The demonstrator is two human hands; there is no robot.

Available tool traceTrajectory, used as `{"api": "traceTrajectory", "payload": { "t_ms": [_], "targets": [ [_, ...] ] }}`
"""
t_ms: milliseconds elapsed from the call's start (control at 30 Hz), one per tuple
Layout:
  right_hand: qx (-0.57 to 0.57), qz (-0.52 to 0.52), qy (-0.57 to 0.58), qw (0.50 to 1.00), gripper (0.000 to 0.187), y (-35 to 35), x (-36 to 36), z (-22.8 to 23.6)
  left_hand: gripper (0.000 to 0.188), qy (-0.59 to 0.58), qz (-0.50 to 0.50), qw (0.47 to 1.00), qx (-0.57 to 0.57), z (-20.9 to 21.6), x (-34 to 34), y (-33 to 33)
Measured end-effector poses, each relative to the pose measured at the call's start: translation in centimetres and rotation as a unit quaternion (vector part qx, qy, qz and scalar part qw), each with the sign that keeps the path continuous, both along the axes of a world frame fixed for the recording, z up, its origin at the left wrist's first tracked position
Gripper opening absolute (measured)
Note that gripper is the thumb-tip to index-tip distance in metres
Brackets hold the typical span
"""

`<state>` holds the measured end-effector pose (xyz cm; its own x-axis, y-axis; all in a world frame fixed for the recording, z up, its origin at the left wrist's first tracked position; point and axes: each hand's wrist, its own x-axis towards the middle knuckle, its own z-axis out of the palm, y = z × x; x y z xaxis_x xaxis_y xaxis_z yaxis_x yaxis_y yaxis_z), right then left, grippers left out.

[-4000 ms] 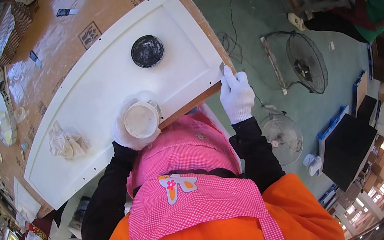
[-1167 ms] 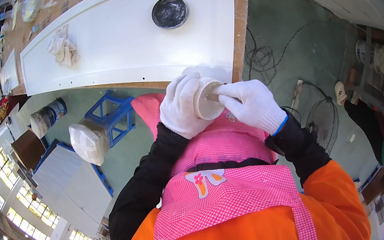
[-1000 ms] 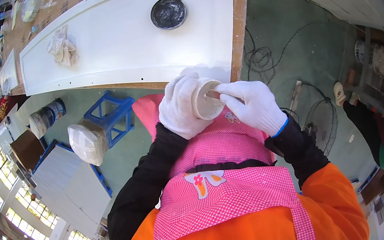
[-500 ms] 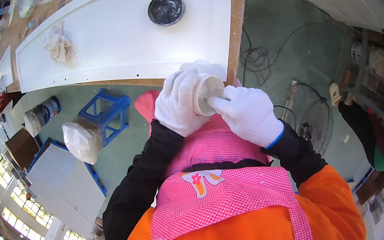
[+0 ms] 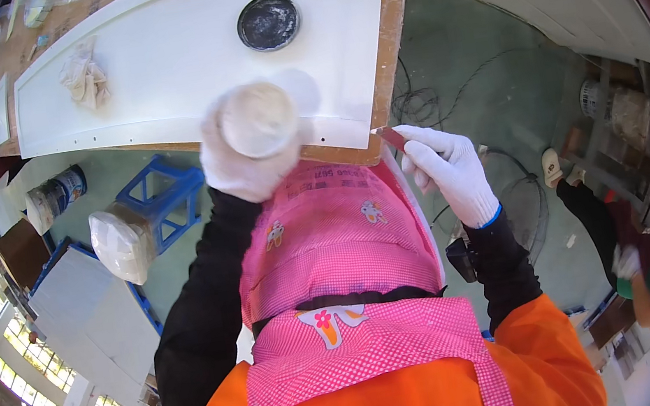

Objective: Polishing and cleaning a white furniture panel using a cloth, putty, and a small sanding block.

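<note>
Leftmost, note a crumpled cloth (image 5: 83,77) on the white panel (image 5: 173,66) atop the bench (image 5: 386,61). Next, see the left hand (image 5: 234,162), blurred, wrapped around a white tub (image 5: 259,119) over the panel's near edge, then a black dish (image 5: 268,22) farther back. Rightmost, observe a reddish-brown flat tool (image 5: 392,139) pinched in the right hand (image 5: 446,165) near the panel's corner.

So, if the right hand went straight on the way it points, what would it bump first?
Probably the white panel, at its near right corner. The red-brown tool in the right hand points up-left there, across the brown table's edge in the picture; I can't tell whether it touches.
</note>
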<state>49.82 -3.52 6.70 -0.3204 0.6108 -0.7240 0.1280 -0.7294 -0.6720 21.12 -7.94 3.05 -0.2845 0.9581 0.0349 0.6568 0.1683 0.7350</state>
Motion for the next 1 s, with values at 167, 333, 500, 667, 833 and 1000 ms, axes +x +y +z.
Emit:
{"api": "traceTrajectory", "payload": {
  "t_ms": [167, 333, 500, 667, 833, 1000],
  "targets": [
    [0.355, 0.117, -0.201, 0.906, 0.03, -0.5, 1.2, -3.7, 0.096, -0.076, 0.08, 0.987, 0.113, -5.2, -5.2, 2.1],
    [0.621, 0.203, -0.263, 0.71, 0.038, -0.3, 0.4, -5.7, 0.098, -0.01, 0.039, 0.988, 0.152, -7.7, -7.1, 2.5],
    [0.626, 0.222, -0.278, 0.694, 0.044, -0.6, -0.1, -6.9, 0.105, 0.005, 0.063, 0.986, 0.153, -8.3, -6.9, 2.6],
    [0.62, 0.225, -0.279, 0.698, 0.044, -0.1, -0.5, -6.9, 0.105, -0.018, 0.077, 0.985, 0.154, -8.6, -7.0, 2.5],
    [0.624, 0.221, -0.289, 0.692, 0.043, -0.1, -0.1, -7.1, 0.106, 0.006, 0.075, 0.986, 0.15, -8.4, -6.9, 2.4],
    [0.637, 0.214, -0.261, 0.693, 0.042, 0.3, -0.5, -6.8, 0.108, 0.066, 0.061, 0.985, 0.148, -8.6, -7.2, 2.3]
  ]
}}
